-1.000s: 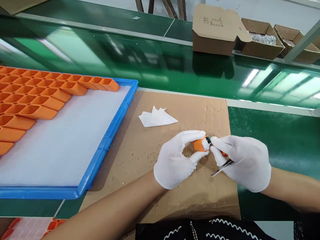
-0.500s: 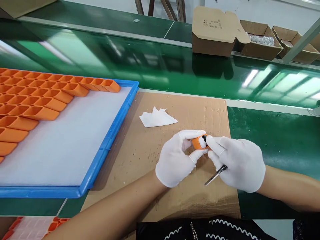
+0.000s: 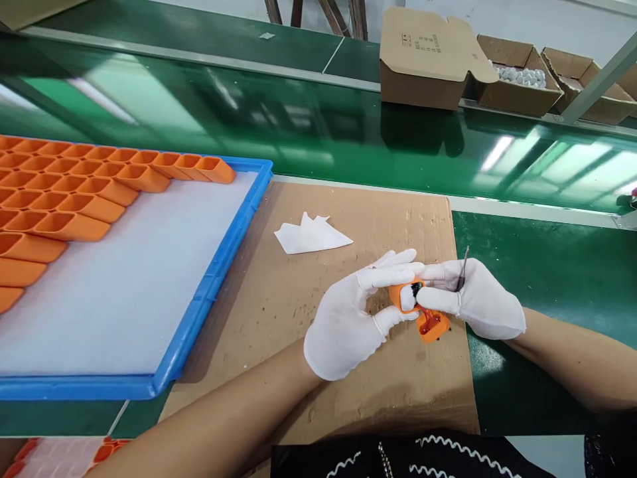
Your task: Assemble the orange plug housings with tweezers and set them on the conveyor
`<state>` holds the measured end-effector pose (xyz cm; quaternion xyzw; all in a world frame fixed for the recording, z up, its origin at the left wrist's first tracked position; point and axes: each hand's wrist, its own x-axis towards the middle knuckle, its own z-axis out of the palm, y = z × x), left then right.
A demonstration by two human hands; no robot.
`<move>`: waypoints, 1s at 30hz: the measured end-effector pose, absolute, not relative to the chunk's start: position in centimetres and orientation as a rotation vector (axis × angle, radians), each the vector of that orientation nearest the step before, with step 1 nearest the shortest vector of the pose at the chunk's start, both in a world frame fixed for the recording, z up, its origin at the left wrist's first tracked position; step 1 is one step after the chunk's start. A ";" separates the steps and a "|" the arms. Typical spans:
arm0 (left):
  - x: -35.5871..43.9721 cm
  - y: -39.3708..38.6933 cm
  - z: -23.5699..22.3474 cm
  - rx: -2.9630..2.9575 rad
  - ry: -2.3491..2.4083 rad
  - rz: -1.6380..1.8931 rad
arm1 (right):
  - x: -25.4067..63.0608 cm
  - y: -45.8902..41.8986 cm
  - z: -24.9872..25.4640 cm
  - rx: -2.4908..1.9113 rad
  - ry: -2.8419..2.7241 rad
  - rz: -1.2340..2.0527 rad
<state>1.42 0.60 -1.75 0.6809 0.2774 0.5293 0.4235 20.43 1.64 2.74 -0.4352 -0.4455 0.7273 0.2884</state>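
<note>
Between my gloved hands is a small orange plastic housing (image 3: 397, 296) with a white insert and a black part at its opening. My left hand (image 3: 343, 318) grips its left side between thumb and fingers. A second orange piece (image 3: 432, 326), with a dark red inside, sits just below and to the right; I cannot tell whether it is joined on. My right hand (image 3: 480, 302) pinches at the black part of the housing. A slim metal tool like tweezers (image 3: 464, 269) is tucked in that hand, its tip pointing up.
A cardboard sheet (image 3: 249, 318) lies under my hands, with a folded white cloth or paper (image 3: 313, 236) on it. To the left stands a blue-rimmed tray (image 3: 209, 285) holding rows of orange sleeves (image 3: 94, 206). Cardboard boxes (image 3: 423, 86) line the back shelf.
My right hand has turned, so the metal tool now points up instead of down-left. The second orange piece has come into view below the housing. My left fingers have straightened somewhat.
</note>
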 end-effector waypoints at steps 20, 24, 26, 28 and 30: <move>0.8 1.5 -2.3 1.519 1.331 1.204 | 21.4 0.7 3.6 -1.474 -1.980 0.515; -0.2 2.8 -1.2 1.238 0.832 1.058 | 21.5 1.2 3.7 -1.604 -1.730 0.742; -0.4 3.0 -0.6 1.214 0.658 0.914 | 21.4 1.3 3.5 -1.616 -1.722 0.805; -0.4 3.1 -0.5 1.228 0.593 0.848 | 21.3 1.3 3.2 -1.586 -1.821 0.861; -0.4 3.1 -0.8 1.243 0.600 0.862 | 21.4 1.3 2.7 -1.535 -1.922 0.786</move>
